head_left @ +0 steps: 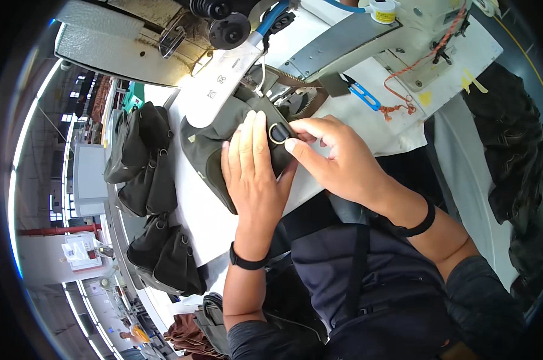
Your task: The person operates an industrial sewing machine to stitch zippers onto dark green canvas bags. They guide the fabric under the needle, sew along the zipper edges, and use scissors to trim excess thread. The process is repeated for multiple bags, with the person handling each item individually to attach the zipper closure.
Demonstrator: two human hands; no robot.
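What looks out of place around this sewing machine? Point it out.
A tangled clump of orange cord lies beside the blue snips, untidy for a worktop. Yellow strips stick out past the edge of the white table, perhaps leftover tape. I see no spill or clear damage.

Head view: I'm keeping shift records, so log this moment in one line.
left hand: flat on dark bag | right hand: at metal ring | blue snips: beside orange thread

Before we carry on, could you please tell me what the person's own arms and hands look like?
The left hand and right hand are bare, without gloves. A left wristband and right wristband, both black, are worn. Dark sleeves end near the elbows.
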